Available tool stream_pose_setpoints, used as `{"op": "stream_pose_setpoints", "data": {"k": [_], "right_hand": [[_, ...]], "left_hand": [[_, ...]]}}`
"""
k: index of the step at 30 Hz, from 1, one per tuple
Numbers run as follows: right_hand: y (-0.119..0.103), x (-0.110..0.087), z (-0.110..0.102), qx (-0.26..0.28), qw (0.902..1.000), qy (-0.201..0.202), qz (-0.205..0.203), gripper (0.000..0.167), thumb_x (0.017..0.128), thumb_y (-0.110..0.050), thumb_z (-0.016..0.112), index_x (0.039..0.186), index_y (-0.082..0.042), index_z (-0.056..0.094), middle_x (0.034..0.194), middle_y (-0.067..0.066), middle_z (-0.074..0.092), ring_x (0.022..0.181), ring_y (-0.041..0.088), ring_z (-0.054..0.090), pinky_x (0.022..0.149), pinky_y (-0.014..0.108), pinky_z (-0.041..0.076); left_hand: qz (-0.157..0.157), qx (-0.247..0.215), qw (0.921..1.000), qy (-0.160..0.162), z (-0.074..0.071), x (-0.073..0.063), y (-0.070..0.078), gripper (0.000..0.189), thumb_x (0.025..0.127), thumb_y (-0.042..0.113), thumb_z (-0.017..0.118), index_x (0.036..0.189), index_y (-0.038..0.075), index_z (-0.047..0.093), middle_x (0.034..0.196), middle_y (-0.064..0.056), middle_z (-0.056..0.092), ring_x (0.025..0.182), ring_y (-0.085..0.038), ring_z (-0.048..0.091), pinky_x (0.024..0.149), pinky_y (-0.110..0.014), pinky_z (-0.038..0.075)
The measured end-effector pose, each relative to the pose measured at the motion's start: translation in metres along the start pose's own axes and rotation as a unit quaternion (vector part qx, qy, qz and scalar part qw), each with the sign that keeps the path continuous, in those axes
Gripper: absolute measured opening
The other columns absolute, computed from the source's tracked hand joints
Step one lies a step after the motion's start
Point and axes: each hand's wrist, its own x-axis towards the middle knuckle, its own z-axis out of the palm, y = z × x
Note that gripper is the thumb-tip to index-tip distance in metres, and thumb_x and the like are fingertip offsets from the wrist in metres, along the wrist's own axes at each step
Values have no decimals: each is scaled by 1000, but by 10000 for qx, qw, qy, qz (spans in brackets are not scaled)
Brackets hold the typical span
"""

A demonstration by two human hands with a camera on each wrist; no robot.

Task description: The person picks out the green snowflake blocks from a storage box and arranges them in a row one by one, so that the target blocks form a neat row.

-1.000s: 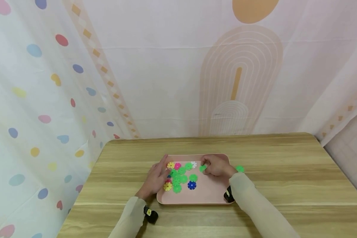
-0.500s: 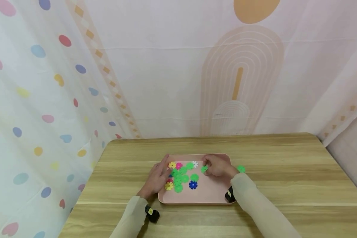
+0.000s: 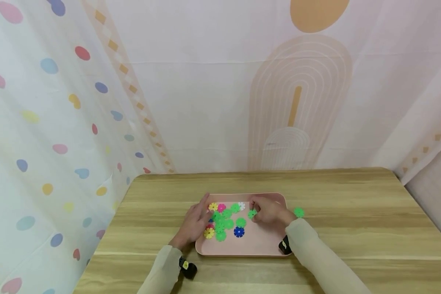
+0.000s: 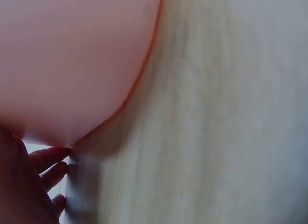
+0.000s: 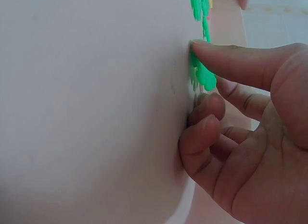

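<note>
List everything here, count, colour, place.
Table: one, brown, beneath tray
Tray: one, pink, on table
Green discs: several, green, in tray
Stray disc: one, green, beside tray
Yellow discs: two, yellow, tray's left
Pink discs: two, pink, tray's left
Blue discs: two, blue, in tray
White disc: one, white, tray's far side
Backdrop: one, pale, behind table
Wrist cameras: two, black, wrists
Sleeves: two, cream, forearms
Left hand: one, tray's left edge
Right hand: one, pinching green disc

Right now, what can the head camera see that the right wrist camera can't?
Only the head view: the blue piece, the white piece, and the stray green piece on the table beside the tray.

Only the right wrist view: the palm side of the right hand, up close.

Both: that hand, the green piece at its fingertips and the pink tray.
</note>
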Motion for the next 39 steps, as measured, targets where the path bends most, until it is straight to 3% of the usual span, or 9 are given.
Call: {"op": "stream_pose_setpoints", "data": {"k": [8,14,20,31,35,39], "right_hand": [[0,-1,0,-97,9998,-7,-148,25,84,1,74,95,-9,55,79,0,49,78,16,48,70,29,41],[-1,0,-5,-123,9991,62,-391,18,84,7,67,92,-8,60,69,-3,43,67,12,44,65,24,37],[-3,-2,-5,172,9997,124,-135,17,85,7,64,90,-8,63,62,-5,42,58,10,41,56,20,34],[-8,-6,-14,285,9985,472,37,21,87,8,55,95,-9,64,83,0,59,75,13,51,66,25,41],[-9,-12,-25,356,9973,588,-276,17,87,6,59,97,-6,65,84,1,62,78,14,54,72,28,44],[-8,-18,-36,814,9936,619,-479,12,89,2,63,99,-3,65,85,4,64,76,17,56,65,27,47]], "left_hand": [[46,59,10000,17,1,0,-1,63,105,35,47,160,22,19,155,-12,41,139,-36,33,110,-64,29],[15,5,10000,14,0,1,0,63,104,35,47,160,23,19,155,-11,41,140,-36,33,111,-64,28],[0,54,10000,2,0,1,-1,64,104,37,47,160,23,19,155,-11,40,140,-36,33,110,-65,28],[61,-31,10000,71,0,0,0,63,104,34,48,160,22,21,154,-12,42,139,-36,35,111,-63,29],[71,-6,10000,66,-1,0,0,63,104,34,48,160,22,21,154,-12,42,138,-36,35,110,-63,29],[56,29,10000,55,0,0,-1,63,104,34,48,160,22,20,154,-12,41,138,-37,34,110,-65,29]]}}
